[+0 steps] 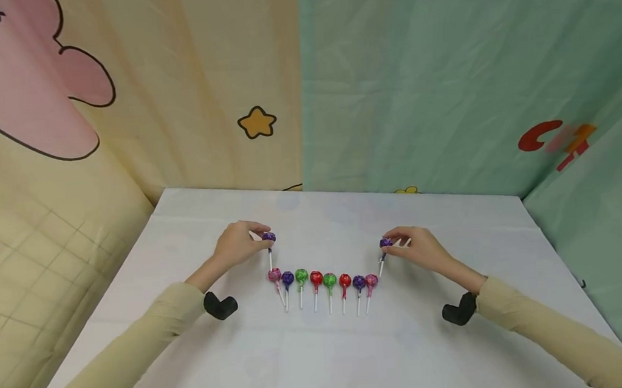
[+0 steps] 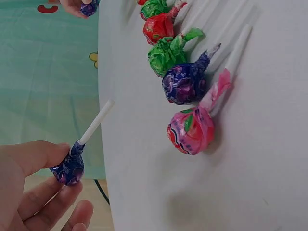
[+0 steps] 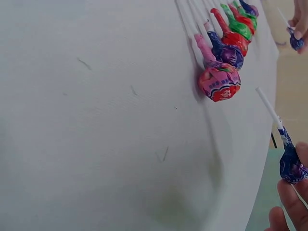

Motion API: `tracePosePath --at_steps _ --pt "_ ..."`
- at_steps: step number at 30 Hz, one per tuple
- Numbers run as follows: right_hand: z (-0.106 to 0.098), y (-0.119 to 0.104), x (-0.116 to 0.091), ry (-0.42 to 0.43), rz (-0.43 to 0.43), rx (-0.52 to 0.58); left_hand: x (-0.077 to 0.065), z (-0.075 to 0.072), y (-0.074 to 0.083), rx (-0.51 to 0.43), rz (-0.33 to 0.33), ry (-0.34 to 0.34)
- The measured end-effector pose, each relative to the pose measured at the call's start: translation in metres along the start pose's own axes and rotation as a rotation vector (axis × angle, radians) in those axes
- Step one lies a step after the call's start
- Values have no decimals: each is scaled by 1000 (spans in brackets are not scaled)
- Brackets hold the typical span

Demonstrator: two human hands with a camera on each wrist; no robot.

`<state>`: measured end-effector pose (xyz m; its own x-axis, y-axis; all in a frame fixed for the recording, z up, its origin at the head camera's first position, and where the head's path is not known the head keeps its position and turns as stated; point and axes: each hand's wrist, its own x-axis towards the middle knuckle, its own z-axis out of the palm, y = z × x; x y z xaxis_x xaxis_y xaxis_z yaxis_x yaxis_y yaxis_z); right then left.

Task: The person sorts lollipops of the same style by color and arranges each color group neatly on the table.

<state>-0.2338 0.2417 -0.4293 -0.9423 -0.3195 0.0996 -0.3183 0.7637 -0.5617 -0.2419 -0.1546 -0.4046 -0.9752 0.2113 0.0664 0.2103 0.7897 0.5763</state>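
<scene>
My left hand (image 1: 239,243) pinches the head of a purple-wrapped lollipop (image 2: 70,168), its white stick pointing down toward the row. On the other side my right hand (image 1: 418,247) pinches a second purple lollipop (image 3: 291,166) by its head, stick slanting down and left. Between the hands, a row of lollipops lies on the white table, sticks toward me. A pink lollipop (image 1: 275,275) is at the left end and another pink lollipop (image 1: 371,281) at the right end. Purple (image 1: 287,278), green (image 1: 301,276) and red lollipops (image 1: 316,278) are among those between.
The white-covered table (image 1: 324,363) backs onto a yellow curtain (image 1: 200,105) and a green curtain (image 1: 418,88) with cartoon prints. A black wrist device (image 1: 220,306) sits by the left wrist, and a matching black device (image 1: 459,309) by the right.
</scene>
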Motion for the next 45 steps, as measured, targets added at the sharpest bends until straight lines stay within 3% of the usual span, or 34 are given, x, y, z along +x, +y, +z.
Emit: tracePosePath --at_steps 11,20,28,39,45 --pt "12 -13 48 -53 11 90 38 21 12 -98 -19 -5" --pt "21 -21 83 -34 53 162 75 33 15 -103 -50 15" --pt "34 -19 115 28 78 142 108 47 18 -134 -69 49" --pt "38 -23 164 26 115 144 149 61 30 -174 -49 78" --pt "47 -20 182 60 174 155 163 75 33 -201 -90 91"
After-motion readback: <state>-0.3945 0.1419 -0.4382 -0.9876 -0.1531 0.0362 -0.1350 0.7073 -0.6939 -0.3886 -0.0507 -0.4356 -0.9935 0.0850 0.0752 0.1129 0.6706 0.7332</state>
